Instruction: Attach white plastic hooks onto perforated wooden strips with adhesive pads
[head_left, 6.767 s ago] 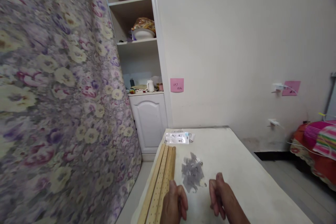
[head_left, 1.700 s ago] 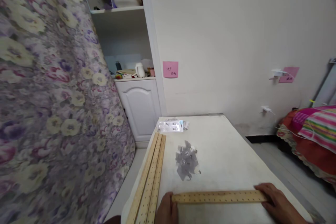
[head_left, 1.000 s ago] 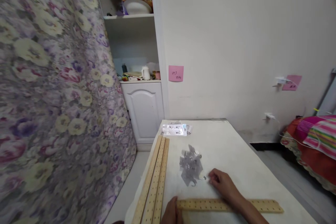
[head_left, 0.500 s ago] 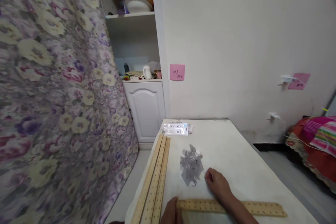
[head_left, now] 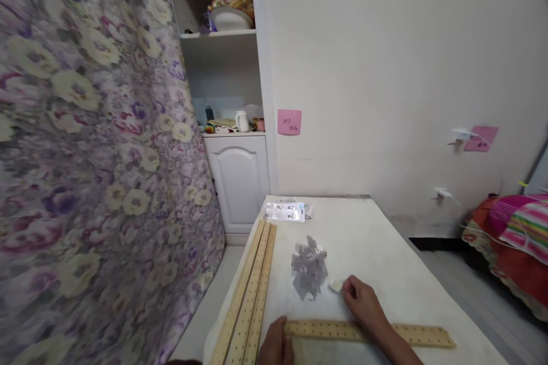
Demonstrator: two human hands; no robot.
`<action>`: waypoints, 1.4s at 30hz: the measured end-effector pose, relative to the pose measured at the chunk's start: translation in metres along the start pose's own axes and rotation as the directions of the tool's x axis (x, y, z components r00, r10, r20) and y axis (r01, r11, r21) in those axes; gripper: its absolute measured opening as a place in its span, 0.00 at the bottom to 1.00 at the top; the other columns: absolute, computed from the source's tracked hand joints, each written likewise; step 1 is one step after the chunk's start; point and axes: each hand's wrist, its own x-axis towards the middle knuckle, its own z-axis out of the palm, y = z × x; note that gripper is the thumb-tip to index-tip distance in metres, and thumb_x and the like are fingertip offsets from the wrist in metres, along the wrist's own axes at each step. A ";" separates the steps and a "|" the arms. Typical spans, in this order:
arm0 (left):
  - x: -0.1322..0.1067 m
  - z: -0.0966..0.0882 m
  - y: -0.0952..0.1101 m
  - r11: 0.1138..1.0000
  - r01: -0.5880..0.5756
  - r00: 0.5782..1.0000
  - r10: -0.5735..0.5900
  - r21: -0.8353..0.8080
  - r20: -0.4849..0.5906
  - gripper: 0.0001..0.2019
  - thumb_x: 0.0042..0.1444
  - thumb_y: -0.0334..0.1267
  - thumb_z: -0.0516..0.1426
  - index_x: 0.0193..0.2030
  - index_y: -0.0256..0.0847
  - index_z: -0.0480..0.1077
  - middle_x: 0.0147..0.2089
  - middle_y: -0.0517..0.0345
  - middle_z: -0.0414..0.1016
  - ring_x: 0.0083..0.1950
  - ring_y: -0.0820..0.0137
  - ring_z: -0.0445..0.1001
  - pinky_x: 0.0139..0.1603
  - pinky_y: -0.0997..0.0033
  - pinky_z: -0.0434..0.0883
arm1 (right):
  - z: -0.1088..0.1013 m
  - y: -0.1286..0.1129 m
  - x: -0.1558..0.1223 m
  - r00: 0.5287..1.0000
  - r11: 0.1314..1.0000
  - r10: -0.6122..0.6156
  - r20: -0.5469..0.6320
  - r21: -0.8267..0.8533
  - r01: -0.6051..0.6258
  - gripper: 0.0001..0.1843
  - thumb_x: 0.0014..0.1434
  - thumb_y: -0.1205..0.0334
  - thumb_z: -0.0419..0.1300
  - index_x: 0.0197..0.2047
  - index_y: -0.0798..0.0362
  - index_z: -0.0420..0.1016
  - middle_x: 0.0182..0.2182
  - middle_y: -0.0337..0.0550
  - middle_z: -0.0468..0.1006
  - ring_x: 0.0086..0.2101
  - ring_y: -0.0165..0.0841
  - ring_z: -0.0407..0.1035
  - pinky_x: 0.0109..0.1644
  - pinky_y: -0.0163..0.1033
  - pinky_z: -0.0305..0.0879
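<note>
A perforated wooden strip (head_left: 411,333) lies crosswise near the front of the table, and my left hand (head_left: 276,343) has its fingers closed at the strip's left end. Above the strip's middle, my right hand (head_left: 362,299) is pinched, with a small pale squarish piece (head_left: 336,286) showing at its fingertips. What that piece is remains too small to make out. My right forearm crosses over the strip and hides part of it. Left of the pale piece is a pile of small clear-grey plastic bags (head_left: 309,269) with tiny metal parts in them; a dark hook shape shows at the pile's near edge.
Several long perforated wooden strips (head_left: 252,291) lie side by side along the table's left edge. Clear packaging (head_left: 285,211) with small metal parts is at the far end of the white table (head_left: 363,234). A floral curtain (head_left: 107,182) hangs on the left.
My right hand has moved a little to the right, away from the bag pile, and the pale piece at its fingertips shows more. My left hand stays at the strip's end.
</note>
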 end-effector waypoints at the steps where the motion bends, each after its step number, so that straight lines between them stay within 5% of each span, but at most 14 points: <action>1: -0.001 0.000 0.003 1.000 0.006 1.000 -0.006 -0.007 -0.029 0.18 0.51 0.37 0.48 0.48 0.36 0.69 0.47 0.46 0.76 0.48 0.62 0.74 0.51 0.63 0.70 | -0.004 -0.001 -0.004 1.000 0.999 -0.003 0.011 0.035 0.003 0.06 0.50 0.63 0.50 0.23 0.51 0.62 0.19 0.34 0.68 0.24 0.30 0.63 0.28 0.32 0.55; 7: -0.010 -0.017 0.037 0.995 -0.054 0.998 0.055 -0.088 0.007 0.15 0.55 0.40 0.49 0.45 0.39 0.69 0.40 0.49 0.74 0.42 0.63 0.73 0.46 0.65 0.71 | -0.016 -0.025 -0.033 0.985 0.980 -0.059 0.165 0.199 0.026 0.04 0.50 0.63 0.52 0.26 0.52 0.66 0.19 0.34 0.69 0.24 0.29 0.63 0.28 0.32 0.56; 12: -0.016 -0.017 0.073 0.972 -0.170 0.962 0.200 -0.162 0.187 0.17 0.52 0.35 0.52 0.49 0.41 0.67 0.45 0.49 0.71 0.43 0.65 0.71 0.43 0.68 0.71 | -0.008 -0.052 -0.056 0.947 0.918 -0.079 0.311 0.393 -0.052 0.04 0.50 0.61 0.54 0.26 0.52 0.64 0.18 0.32 0.69 0.23 0.29 0.65 0.27 0.32 0.58; 16: -0.019 -0.012 0.086 0.975 -0.148 0.949 0.187 -0.165 0.254 0.14 0.54 0.37 0.50 0.47 0.40 0.67 0.42 0.50 0.72 0.39 0.67 0.71 0.41 0.68 0.70 | -0.003 -0.062 -0.066 0.926 0.904 -0.099 0.365 0.422 -0.070 0.05 0.50 0.61 0.54 0.26 0.52 0.63 0.18 0.31 0.68 0.22 0.28 0.65 0.27 0.32 0.59; 23: -0.027 -0.008 0.086 0.951 0.088 0.965 -0.008 -0.295 0.264 0.15 0.56 0.49 0.48 0.38 0.42 0.67 0.28 0.58 0.72 0.30 0.70 0.70 0.32 0.73 0.67 | 0.002 -0.059 -0.071 0.939 0.937 -0.118 0.323 0.349 -0.003 0.07 0.53 0.58 0.54 0.28 0.52 0.66 0.20 0.33 0.70 0.23 0.28 0.64 0.28 0.31 0.59; 29: -0.027 0.006 0.079 0.734 0.414 0.886 -0.189 -0.538 0.424 0.15 0.52 0.52 0.49 0.31 0.42 0.63 0.25 0.63 0.71 0.22 0.72 0.70 0.23 0.73 0.64 | 0.006 -0.053 -0.076 0.936 0.931 -0.150 0.318 0.364 0.025 0.12 0.54 0.52 0.55 0.35 0.52 0.67 0.24 0.37 0.74 0.25 0.30 0.66 0.29 0.33 0.60; 34: -0.026 0.011 0.074 0.741 0.461 0.867 -0.257 -0.488 0.428 0.15 0.49 0.52 0.49 0.29 0.43 0.62 0.25 0.62 0.72 0.22 0.70 0.70 0.23 0.70 0.66 | 0.013 -0.044 -0.083 0.910 0.916 -0.199 0.365 0.399 0.040 0.07 0.53 0.58 0.54 0.33 0.52 0.67 0.23 0.36 0.73 0.26 0.30 0.67 0.31 0.33 0.61; 42: -0.025 0.011 0.078 0.625 0.525 0.830 -0.226 -0.578 0.510 0.11 0.48 0.47 0.51 0.31 0.41 0.61 0.21 0.65 0.71 0.18 0.74 0.68 0.18 0.76 0.61 | 0.022 -0.031 -0.087 0.955 0.962 -0.205 0.215 0.227 0.155 0.07 0.53 0.61 0.51 0.31 0.52 0.68 0.24 0.37 0.71 0.27 0.31 0.65 0.32 0.34 0.59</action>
